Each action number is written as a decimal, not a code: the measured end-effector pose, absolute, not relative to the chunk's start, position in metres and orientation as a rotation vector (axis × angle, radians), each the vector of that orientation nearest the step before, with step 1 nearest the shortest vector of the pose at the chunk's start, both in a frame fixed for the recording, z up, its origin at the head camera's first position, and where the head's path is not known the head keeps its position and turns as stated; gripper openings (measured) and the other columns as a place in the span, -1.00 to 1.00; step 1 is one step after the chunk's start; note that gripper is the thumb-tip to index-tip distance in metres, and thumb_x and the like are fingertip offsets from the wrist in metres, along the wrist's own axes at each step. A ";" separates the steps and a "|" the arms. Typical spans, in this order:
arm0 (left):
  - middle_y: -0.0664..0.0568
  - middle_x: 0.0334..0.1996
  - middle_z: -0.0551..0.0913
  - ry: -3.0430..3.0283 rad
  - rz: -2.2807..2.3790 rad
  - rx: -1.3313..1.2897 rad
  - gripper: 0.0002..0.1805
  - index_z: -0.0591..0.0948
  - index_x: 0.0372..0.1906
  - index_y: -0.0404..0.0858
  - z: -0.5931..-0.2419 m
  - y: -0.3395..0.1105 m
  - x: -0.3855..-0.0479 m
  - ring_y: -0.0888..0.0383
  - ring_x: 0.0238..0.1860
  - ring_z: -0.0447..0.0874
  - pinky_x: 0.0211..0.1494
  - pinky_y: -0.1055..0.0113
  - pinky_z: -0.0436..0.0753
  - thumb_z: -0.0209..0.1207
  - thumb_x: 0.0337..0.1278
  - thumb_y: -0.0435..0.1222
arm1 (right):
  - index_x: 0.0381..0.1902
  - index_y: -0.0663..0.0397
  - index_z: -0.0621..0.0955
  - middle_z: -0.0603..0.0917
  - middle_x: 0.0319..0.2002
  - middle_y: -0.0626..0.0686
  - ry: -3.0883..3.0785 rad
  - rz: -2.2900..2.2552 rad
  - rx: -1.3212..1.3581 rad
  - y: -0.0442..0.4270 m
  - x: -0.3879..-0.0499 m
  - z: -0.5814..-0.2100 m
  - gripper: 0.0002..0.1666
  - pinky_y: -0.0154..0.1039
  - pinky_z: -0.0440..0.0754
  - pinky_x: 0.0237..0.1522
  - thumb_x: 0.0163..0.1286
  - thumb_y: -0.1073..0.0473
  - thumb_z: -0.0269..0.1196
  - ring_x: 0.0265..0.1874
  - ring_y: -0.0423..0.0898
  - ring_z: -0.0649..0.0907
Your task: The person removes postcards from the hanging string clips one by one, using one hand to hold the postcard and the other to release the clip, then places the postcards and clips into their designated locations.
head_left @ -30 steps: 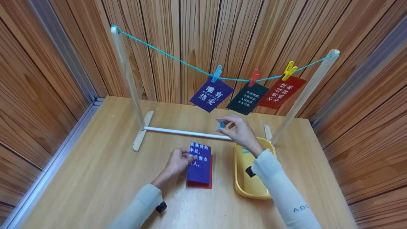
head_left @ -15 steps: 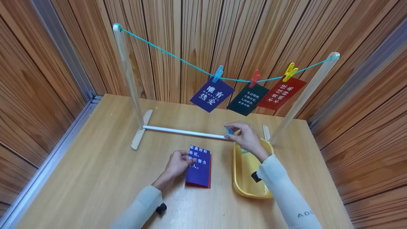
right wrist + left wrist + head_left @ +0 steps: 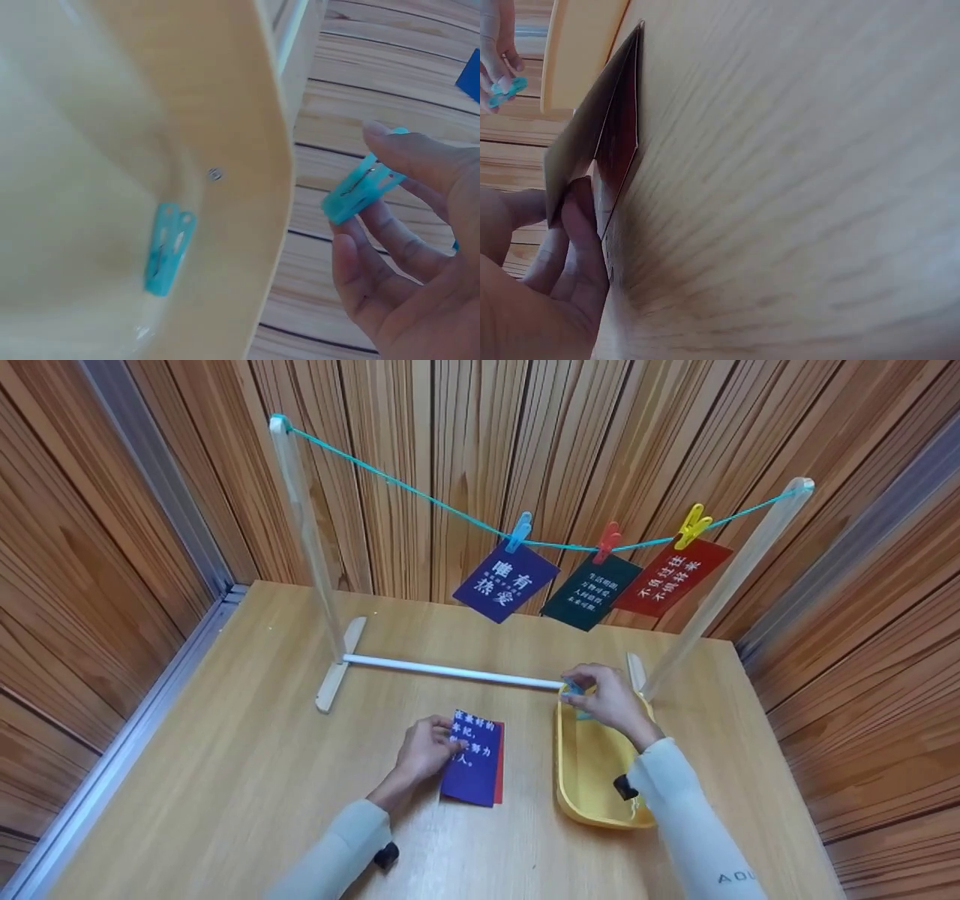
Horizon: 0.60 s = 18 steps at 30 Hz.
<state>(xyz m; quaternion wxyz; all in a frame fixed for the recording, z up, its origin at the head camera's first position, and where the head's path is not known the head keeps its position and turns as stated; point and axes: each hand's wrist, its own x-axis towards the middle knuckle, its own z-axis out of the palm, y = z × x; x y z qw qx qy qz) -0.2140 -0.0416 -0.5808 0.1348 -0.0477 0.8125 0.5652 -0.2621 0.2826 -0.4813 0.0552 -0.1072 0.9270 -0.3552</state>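
Note:
My left hand pinches the left edge of a purple card with white lettering, thumb on top and fingers beneath. In the left wrist view that card is tilted up off a red card under it on the table. My right hand holds a light blue clothespin at the far rim of a yellow basket. Up close in the right wrist view, thumb and fingers pinch the clothespin. A second blue clothespin lies inside the basket.
Behind my hands stands a wooden frame with a white crossbar and a sagging teal string. From it hang a purple card, a green card and a red card, each by a clothespin. Wood-patterned walls enclose the table.
My right hand has come down and to the right with the clothespin, from in front of the hanging cards to the basket. The left hand has shifted the purple card slightly against the red one.

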 end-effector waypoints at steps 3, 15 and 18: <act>-0.13 -0.12 0.82 2.369 1.624 -0.149 -0.67 0.63 0.10 -0.33 -0.582 -0.040 -0.214 0.14 -0.22 0.80 -0.14 0.28 0.78 0.37 0.33 -0.29 | 0.18 0.01 0.72 0.78 0.09 0.11 2.787 -1.038 -0.295 0.289 -0.261 -0.487 -0.56 0.07 0.72 0.19 0.36 0.18 0.48 0.04 0.07 0.68; -0.06 -0.38 0.76 2.521 1.492 -0.130 -0.73 0.65 -0.07 -0.34 -0.581 -0.032 -0.210 0.19 -0.46 0.65 -0.48 0.43 0.54 0.42 0.26 -0.29 | 0.13 0.01 0.74 0.76 0.10 0.13 2.704 -0.870 -0.211 0.300 -0.260 -0.512 -0.61 0.18 0.64 0.29 0.35 0.31 0.44 0.05 0.08 0.67; -0.03 -0.43 0.72 2.518 1.449 -0.141 -0.74 0.64 -0.06 -0.32 -0.579 -0.030 -0.210 0.19 -0.49 0.62 -0.52 0.44 0.49 0.42 0.28 -0.28 | 0.10 -0.01 0.75 0.75 0.06 0.12 2.707 -0.811 -0.160 0.302 -0.258 -0.517 -0.63 0.17 0.63 0.26 0.36 0.34 0.42 0.02 0.08 0.64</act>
